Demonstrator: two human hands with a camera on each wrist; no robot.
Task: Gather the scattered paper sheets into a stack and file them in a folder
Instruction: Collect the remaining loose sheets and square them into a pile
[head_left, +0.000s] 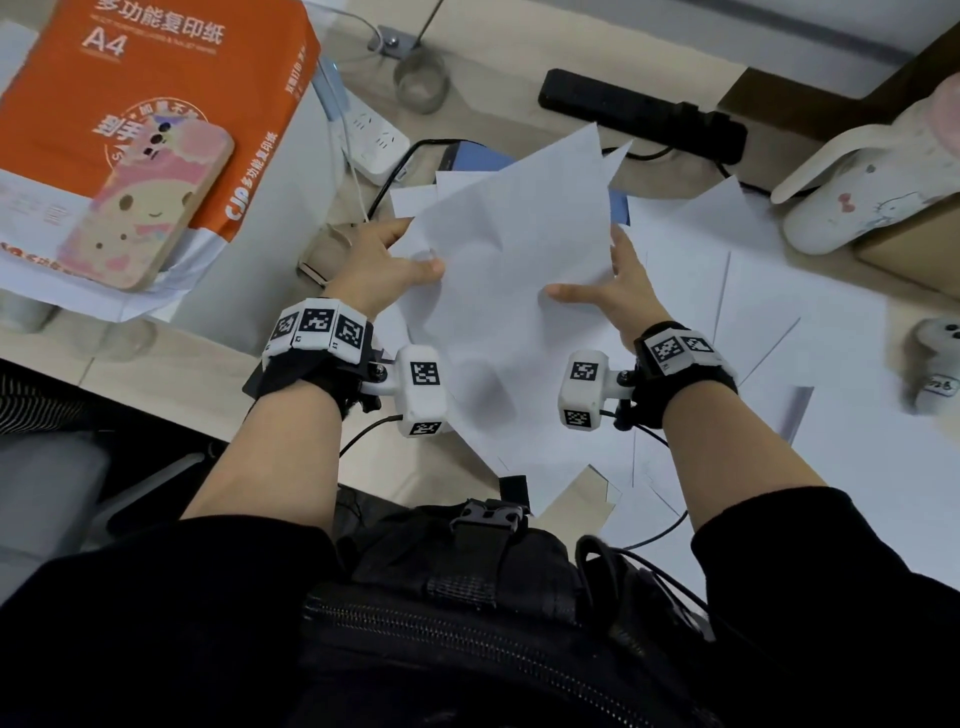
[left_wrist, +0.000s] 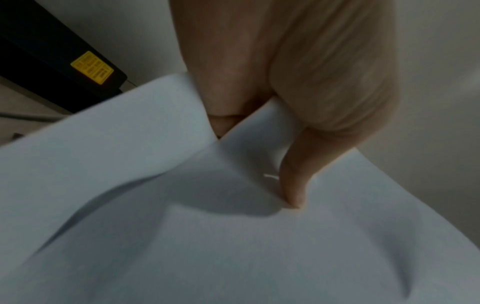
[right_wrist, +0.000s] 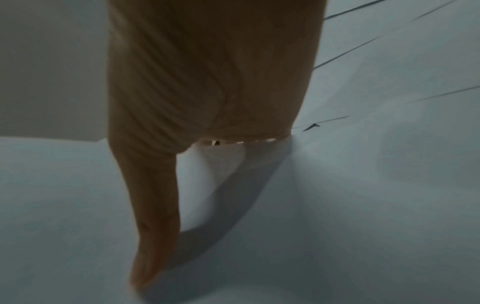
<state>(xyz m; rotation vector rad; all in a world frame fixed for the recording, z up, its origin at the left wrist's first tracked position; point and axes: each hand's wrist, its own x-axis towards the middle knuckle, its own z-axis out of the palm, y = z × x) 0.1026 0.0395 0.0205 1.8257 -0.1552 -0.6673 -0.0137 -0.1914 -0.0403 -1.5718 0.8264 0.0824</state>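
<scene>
I hold a loose bundle of white paper sheets lifted above the desk, its corners fanned out at the far end. My left hand pinches the bundle's left edge, thumb on top and fingers underneath; the left wrist view shows the thumb pressing a dent into the top sheet. My right hand pinches the right edge the same way, thumb laid on the paper. More white sheets lie scattered on the desk to the right. A blue folder peeks out behind the bundle.
An orange A4 paper ream with a pink phone on it sits at the back left. A white power strip, a glass, a black bar and a white bottle line the back.
</scene>
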